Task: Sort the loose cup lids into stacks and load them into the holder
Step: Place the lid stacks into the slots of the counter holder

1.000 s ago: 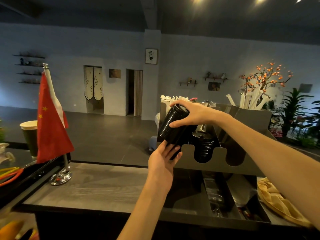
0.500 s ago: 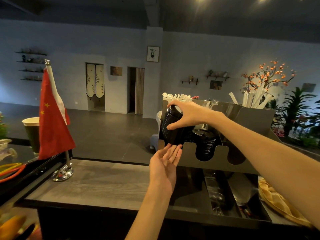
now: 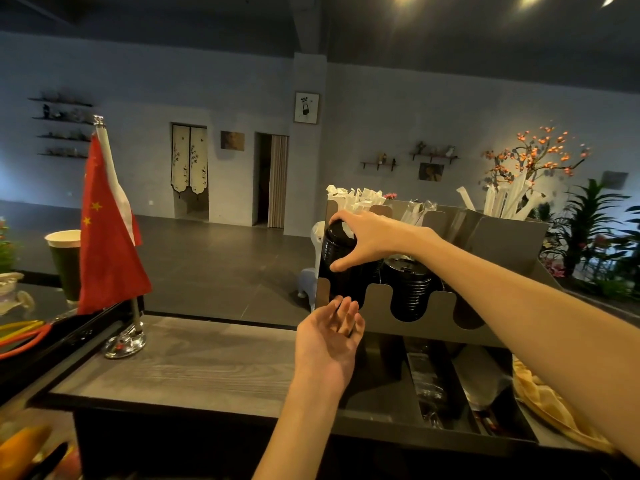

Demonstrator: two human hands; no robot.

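Note:
A grey metal lid holder [image 3: 426, 322] with scooped slots stands on the counter. My right hand [image 3: 367, 237] grips the top of a stack of black cup lids [image 3: 337, 258] that sits in the leftmost slot. A second stack of black lids [image 3: 410, 289] fills the middle slot. The slot on the right looks dark and I cannot tell what it holds. My left hand [image 3: 329, 337] hovers palm up just below the front of the leftmost slot, fingers straight, holding nothing.
A red flag [image 3: 107, 233] on a chrome stand [image 3: 126, 341] sits at the counter's left, a green paper cup [image 3: 65, 261] behind it. Wrapped straws [image 3: 498, 202] stick up behind the holder. A yellow cloth [image 3: 550, 407] lies at the right. Wood-grain counter top [image 3: 194, 362] spreads left of my hands.
The right hand has lowered the lid stack from a tilt above the holder down into the leftmost slot. The left hand came off the stack's bottom and dropped slightly, opening.

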